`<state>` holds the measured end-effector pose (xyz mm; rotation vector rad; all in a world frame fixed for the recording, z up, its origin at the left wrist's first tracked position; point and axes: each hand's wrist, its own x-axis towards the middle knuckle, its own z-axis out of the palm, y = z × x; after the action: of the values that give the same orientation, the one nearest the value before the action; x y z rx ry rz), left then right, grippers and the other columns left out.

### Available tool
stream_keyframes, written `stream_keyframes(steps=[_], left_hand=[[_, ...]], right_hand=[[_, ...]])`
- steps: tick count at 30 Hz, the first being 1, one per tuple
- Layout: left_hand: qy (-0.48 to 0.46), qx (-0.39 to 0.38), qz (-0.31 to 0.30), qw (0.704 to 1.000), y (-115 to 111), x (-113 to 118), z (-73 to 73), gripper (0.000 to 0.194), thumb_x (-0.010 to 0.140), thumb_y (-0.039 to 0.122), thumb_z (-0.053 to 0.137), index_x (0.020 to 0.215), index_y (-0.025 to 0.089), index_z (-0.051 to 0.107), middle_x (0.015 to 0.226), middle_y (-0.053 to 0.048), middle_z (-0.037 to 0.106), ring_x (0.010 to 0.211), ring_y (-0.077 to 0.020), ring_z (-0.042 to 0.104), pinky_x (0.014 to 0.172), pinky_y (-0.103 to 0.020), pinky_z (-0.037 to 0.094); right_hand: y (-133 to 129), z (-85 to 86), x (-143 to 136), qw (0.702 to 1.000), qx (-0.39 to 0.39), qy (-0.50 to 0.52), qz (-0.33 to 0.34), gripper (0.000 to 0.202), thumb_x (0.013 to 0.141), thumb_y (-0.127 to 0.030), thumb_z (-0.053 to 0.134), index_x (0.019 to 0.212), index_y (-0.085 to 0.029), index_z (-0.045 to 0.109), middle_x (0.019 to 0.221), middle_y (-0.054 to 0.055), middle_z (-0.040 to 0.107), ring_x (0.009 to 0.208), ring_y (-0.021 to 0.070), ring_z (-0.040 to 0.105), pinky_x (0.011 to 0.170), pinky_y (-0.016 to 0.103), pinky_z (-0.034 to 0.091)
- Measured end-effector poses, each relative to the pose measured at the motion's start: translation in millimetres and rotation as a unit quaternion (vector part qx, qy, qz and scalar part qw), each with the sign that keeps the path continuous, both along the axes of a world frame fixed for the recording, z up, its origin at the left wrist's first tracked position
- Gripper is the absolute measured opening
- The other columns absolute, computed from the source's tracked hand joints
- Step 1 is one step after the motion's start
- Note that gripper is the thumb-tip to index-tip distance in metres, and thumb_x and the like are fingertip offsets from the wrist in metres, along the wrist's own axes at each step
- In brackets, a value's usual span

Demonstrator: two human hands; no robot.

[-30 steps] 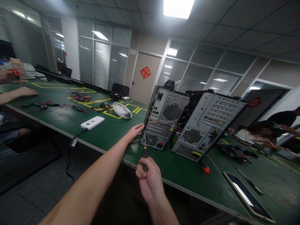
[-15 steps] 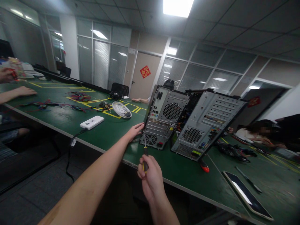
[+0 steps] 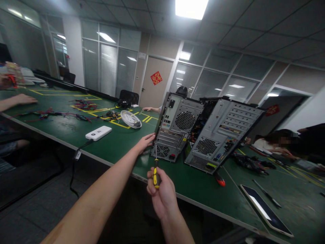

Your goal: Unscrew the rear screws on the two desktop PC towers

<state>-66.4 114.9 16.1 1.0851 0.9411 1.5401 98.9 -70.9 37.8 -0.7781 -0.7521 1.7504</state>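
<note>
1. The right hand (image 3: 162,195) has its grip closed around a screwdriver (image 3: 155,171), held upright just off the counter's (image 3: 119,142) near edge.
2. Its shaft rises out of the fist, with the tip in front of the left PC case (image 3: 177,127), low on the rear panel.
3. The left hand (image 3: 146,141) lies open, fingers touching that case's lower left corner.
4. A second case (image 3: 225,132) stands just beside it, to the right.

A green table (image 3: 122,144) carries two computer cases (image 3: 177,127), a white box (image 3: 98,133), and a tablet (image 3: 265,210).
</note>
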Motion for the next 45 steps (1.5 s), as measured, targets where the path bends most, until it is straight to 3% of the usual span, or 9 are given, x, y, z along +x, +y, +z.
stream_keyframes(steps=[13, 22, 34, 45], left_hand=[[-0.003, 0.000, -0.005, 1.000, 1.4, -0.4, -1.5, 0.070, 0.069, 0.065, 0.083, 0.127, 0.027, 0.072, 0.147, -0.010, 0.062, 0.141, -0.0309, 0.051, 0.107, -0.043, 0.048], [-0.004, -0.003, -0.001, 1.000, 2.4, -0.8, -1.7, 0.071, 0.068, 0.064, 0.084, 0.127, 0.026, 0.072, 0.145, -0.010, 0.063, 0.140, -0.0312, 0.052, 0.107, -0.044, 0.048], [-0.002, -0.002, -0.005, 1.000, 2.2, -0.8, -2.4, 0.074, 0.068, 0.066, 0.083, 0.130, 0.026, 0.071, 0.146, -0.010, 0.063, 0.141, -0.0310, 0.051, 0.108, -0.043, 0.047], [-0.007, -0.004, 0.005, 1.000, 3.2, -0.9, -3.1, 0.069, 0.068, 0.063, 0.085, 0.126, 0.027, 0.073, 0.145, -0.010, 0.064, 0.138, -0.0318, 0.054, 0.104, -0.043, 0.050]], right_hand=[[-0.2, -2.7, 1.4, 0.999, -0.038, 0.002, 0.018, 0.038, 0.076, -0.045, 0.081, 0.097, -0.017, 0.068, 0.067, -0.003, 0.061, 0.038, 0.0013, 0.032, 0.039, 0.017, 0.013], [-3.8, 0.2, -0.1, 1.000, -0.015, 0.017, 0.004, 0.035, 0.064, -0.026, 0.085, 0.073, -0.019, 0.052, 0.067, -0.006, 0.058, 0.041, -0.0001, 0.032, 0.042, 0.018, 0.015], [-6.4, -2.6, -1.3, 0.999, 0.002, -0.007, -0.042, 0.046, 0.062, -0.045, 0.092, 0.077, -0.020, 0.056, 0.067, -0.008, 0.058, 0.041, 0.0029, 0.042, 0.040, 0.019, 0.020], [-3.4, -2.8, -4.2, 0.999, -0.013, 0.006, -0.039, 0.042, 0.065, -0.047, 0.088, 0.081, -0.017, 0.064, 0.065, -0.003, 0.062, 0.042, 0.0042, 0.042, 0.042, 0.020, 0.024]])
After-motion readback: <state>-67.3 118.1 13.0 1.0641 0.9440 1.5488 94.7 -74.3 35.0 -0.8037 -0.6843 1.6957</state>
